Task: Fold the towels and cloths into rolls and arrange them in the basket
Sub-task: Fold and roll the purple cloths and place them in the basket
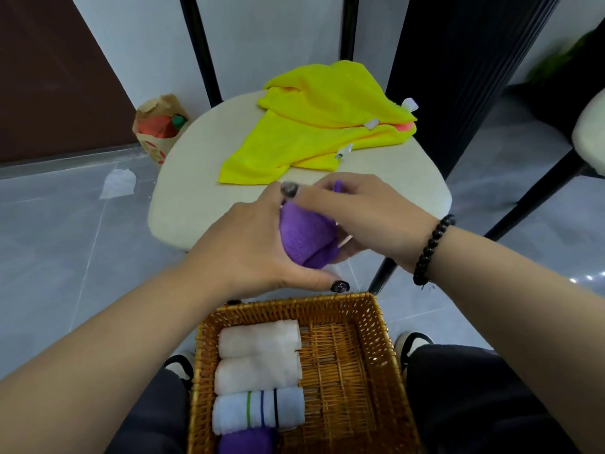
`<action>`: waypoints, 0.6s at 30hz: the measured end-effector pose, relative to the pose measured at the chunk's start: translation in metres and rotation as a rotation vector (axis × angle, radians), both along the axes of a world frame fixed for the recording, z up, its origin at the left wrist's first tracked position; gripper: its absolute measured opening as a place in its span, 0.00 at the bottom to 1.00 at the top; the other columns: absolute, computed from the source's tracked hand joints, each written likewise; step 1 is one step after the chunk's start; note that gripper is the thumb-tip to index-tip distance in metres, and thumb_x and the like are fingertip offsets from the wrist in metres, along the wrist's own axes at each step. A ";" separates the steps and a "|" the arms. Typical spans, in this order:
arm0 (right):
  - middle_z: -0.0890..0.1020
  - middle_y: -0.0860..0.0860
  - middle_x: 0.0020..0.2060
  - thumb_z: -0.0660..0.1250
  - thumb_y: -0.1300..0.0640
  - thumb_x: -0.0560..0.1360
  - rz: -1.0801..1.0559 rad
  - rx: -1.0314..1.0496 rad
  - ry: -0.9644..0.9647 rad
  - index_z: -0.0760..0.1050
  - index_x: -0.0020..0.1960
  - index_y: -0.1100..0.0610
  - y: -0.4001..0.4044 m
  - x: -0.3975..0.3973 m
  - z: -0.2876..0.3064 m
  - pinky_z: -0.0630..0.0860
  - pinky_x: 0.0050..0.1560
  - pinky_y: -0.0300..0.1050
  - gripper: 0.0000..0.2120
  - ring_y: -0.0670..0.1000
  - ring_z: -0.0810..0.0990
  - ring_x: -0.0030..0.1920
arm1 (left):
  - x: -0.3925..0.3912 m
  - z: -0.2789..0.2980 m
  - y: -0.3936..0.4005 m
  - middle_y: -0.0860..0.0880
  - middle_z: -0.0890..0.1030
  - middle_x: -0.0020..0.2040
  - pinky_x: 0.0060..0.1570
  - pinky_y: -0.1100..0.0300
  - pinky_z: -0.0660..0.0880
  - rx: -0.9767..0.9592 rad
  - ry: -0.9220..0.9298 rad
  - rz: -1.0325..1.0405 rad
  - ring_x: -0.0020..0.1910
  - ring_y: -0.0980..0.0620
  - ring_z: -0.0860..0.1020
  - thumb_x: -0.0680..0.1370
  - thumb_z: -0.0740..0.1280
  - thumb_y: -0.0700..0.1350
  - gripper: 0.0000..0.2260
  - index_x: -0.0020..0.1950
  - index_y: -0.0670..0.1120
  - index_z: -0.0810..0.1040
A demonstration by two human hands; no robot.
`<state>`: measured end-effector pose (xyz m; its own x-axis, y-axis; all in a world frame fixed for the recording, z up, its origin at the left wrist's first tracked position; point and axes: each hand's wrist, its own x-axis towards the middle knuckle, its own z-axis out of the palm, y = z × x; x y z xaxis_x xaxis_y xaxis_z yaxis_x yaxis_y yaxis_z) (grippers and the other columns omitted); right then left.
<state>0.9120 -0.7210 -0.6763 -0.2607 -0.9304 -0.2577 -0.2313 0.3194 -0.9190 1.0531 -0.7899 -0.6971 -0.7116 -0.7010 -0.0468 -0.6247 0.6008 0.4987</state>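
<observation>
Our left hand (252,244) curls around the purple cloth (306,239) and our right hand (363,214) pinches its top end. Beyond the hands, yellow towels (314,126) lie on the stool (196,191). Below them, the basket (353,362) holds four rolls (258,371).

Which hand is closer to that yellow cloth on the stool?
Right. The right hand sits just below the yellow cloth's near edge; the left hand is lower, toward the basket.

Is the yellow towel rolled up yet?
No. The yellow towel lies loose and crumpled on the stool, not in the basket.
</observation>
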 end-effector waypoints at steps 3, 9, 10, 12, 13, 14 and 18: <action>0.83 0.57 0.44 0.73 0.49 0.70 0.063 0.032 0.031 0.77 0.53 0.61 0.004 -0.003 -0.006 0.83 0.38 0.51 0.18 0.51 0.84 0.38 | -0.001 -0.004 0.006 0.57 0.77 0.42 0.32 0.59 0.72 0.016 0.004 -0.008 0.37 0.58 0.77 0.51 0.70 0.73 0.37 0.51 0.56 0.65; 0.81 0.53 0.36 0.71 0.60 0.72 -0.005 0.008 -0.246 0.76 0.46 0.59 0.018 -0.018 -0.001 0.79 0.32 0.39 0.06 0.46 0.81 0.31 | 0.005 -0.003 0.002 0.52 0.85 0.42 0.39 0.61 0.79 0.553 0.281 0.045 0.39 0.56 0.83 0.52 0.75 0.61 0.32 0.52 0.51 0.74; 0.81 0.53 0.35 0.71 0.60 0.72 -0.005 -0.006 -0.273 0.76 0.45 0.58 0.022 -0.020 -0.001 0.80 0.33 0.39 0.04 0.46 0.80 0.31 | 0.009 -0.001 0.003 0.51 0.85 0.44 0.41 0.61 0.79 0.695 0.326 0.010 0.43 0.53 0.83 0.54 0.76 0.58 0.32 0.55 0.48 0.75; 0.81 0.52 0.36 0.69 0.61 0.73 -0.008 -0.042 -0.327 0.76 0.47 0.58 0.029 -0.024 0.000 0.80 0.35 0.40 0.04 0.47 0.80 0.33 | 0.014 0.000 0.006 0.45 0.84 0.49 0.41 0.60 0.81 0.949 0.422 -0.044 0.45 0.47 0.84 0.60 0.75 0.53 0.29 0.58 0.45 0.75; 0.81 0.53 0.38 0.69 0.61 0.73 -0.008 -0.056 -0.352 0.76 0.49 0.58 0.032 -0.027 0.001 0.80 0.36 0.41 0.06 0.47 0.80 0.34 | 0.015 -0.001 0.008 0.43 0.84 0.50 0.39 0.60 0.81 1.019 0.460 -0.059 0.44 0.45 0.84 0.63 0.75 0.51 0.27 0.59 0.44 0.75; 0.81 0.53 0.39 0.69 0.61 0.72 -0.003 -0.065 -0.373 0.75 0.51 0.58 0.036 -0.029 0.002 0.81 0.37 0.42 0.09 0.48 0.81 0.36 | 0.014 -0.001 0.010 0.42 0.83 0.50 0.35 0.61 0.80 1.046 0.490 -0.059 0.41 0.46 0.84 0.66 0.74 0.49 0.25 0.60 0.44 0.75; 0.81 0.55 0.45 0.70 0.59 0.64 0.037 -0.070 -0.412 0.74 0.53 0.58 0.053 -0.034 0.002 0.82 0.39 0.43 0.18 0.51 0.82 0.41 | 0.012 -0.006 0.019 0.46 0.79 0.39 0.27 0.64 0.72 0.936 0.523 -0.039 0.31 0.53 0.77 0.70 0.71 0.48 0.22 0.63 0.46 0.74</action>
<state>0.8784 -0.6675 -0.6739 -0.1148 -0.9562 -0.2692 0.1494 0.2512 -0.9563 1.0647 -0.7708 -0.7026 -0.8203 -0.5206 -0.2368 -0.1889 -0.1443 0.9713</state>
